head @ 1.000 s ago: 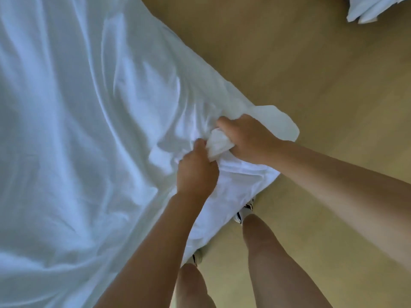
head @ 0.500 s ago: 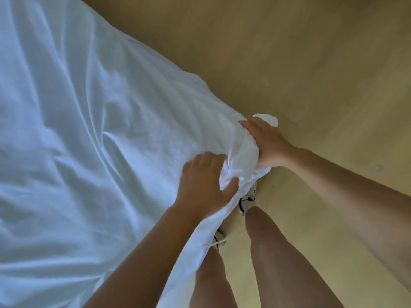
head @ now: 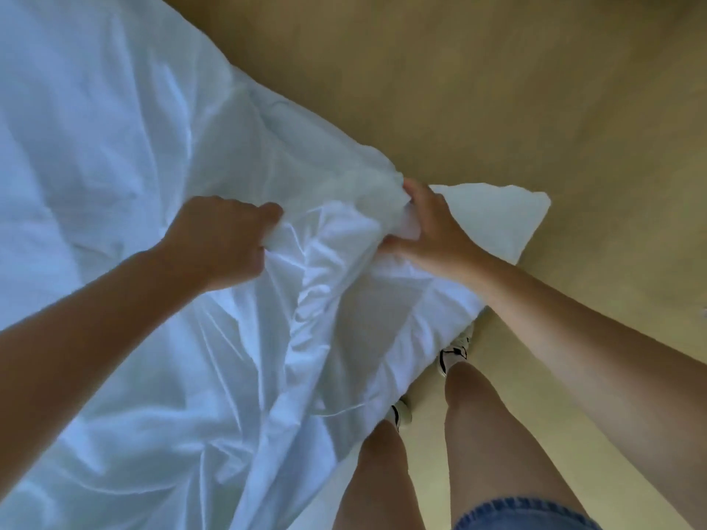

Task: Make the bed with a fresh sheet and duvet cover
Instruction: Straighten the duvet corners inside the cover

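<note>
Right, both hands are busy in the white bedding, down at its near end. The left hand [head: 222, 242] is clenching a fistful of thin white cloth, knuckles up, fingers curling fully round it. I'm taking that cloth for the duvet cover [head: 336, 311]. The right hand [head: 432, 231] is squeezing a thicker bunch close by, thumb below and fingers over the top, right where a padded corner [head: 505, 219] is poking out over the wooden floor [head: 497, 89]. The rest of the cover is lying rumpled and spreading away to the left, with loose folds hanging down toward the person's feet.

I'm reading this as the duvet-cover step, with the hands marrying the duvet's corner to the cover's corner. Whether that padded piece is sitting inside the cover or bare, I can't tell. Next, it's looking like a job for the right hand pinning corner to corner firmly, while the left is drawing the slack cloth back along the edge and shaking the creases out.
</note>
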### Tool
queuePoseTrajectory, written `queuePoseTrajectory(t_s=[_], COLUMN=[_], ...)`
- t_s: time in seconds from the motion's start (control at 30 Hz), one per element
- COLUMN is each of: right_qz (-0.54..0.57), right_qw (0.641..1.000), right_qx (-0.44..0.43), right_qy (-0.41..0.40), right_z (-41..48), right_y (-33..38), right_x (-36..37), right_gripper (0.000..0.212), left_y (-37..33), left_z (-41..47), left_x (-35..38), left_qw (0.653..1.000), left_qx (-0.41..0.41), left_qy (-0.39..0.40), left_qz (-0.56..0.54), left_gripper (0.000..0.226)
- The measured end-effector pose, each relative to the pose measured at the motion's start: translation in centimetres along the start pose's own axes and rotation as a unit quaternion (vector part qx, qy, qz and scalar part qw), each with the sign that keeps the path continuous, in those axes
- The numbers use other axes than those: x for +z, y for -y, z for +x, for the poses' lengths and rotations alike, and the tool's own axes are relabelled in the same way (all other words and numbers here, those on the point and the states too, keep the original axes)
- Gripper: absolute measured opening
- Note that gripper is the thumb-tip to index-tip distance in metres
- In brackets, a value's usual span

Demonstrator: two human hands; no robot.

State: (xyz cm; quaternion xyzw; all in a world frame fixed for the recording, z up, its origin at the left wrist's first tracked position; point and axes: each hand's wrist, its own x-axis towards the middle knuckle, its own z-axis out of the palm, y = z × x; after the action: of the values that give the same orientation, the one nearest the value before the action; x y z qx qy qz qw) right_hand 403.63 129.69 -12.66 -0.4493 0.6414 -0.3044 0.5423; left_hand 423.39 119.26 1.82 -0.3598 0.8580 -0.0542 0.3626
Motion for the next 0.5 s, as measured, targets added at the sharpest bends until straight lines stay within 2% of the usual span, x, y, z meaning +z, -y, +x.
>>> queuePoseTrajectory(t_s=[0.03,0.1,0.17,0.23,0.3,0.4,0.5], right_qz=[-0.099,-0.282,-0.337,-0.275,-0.16,-0.039,-0.026], right_qw=[0.994,0.949,0.92,0.933,0.959,0.981,0.979], right_qx=[0.005,0.009,0.002,-0.014,-0.038,-0.111,-0.199], right_qy=[0.045,0.142,0.197,0.23,0.232,0.153,0.025], right_z=[0.9,2.7,3.3,2.2,0.8,-0.9,-1.0], right_y=[0.9,3.0,6.1,9.5,12.7,17.3,20.6], right_x=[-0.2,-0.1,1.0,3.0,5.7,10.5,16.9], right_gripper=[0.091,0.091,0.069,0.04,0.027,0.03,0.048], left_y=[2.1,5.7,8.5,11.1,14.3,19.5,23.7], left_z=[-1.1,-3.0,-4.8,-6.3,-7.6,-9.3,-10.6], left_x=[-0.2,-0.3,0.0,0.8,1.6,3.7,6.7], left_qw=[0.999,0.996,0.991,0.986,0.977,0.964,0.957], left_qx=[-0.032,-0.081,-0.119,-0.159,-0.211,-0.265,-0.291], left_qy=[-0.016,-0.048,-0.063,-0.048,-0.028,-0.011,0.002], left_qz=[0.006,0.007,-0.004,0.002,0.016,0.021,-0.015], left_gripper=[0.027,0.022,0.025,0.031,0.035,0.035,0.031])
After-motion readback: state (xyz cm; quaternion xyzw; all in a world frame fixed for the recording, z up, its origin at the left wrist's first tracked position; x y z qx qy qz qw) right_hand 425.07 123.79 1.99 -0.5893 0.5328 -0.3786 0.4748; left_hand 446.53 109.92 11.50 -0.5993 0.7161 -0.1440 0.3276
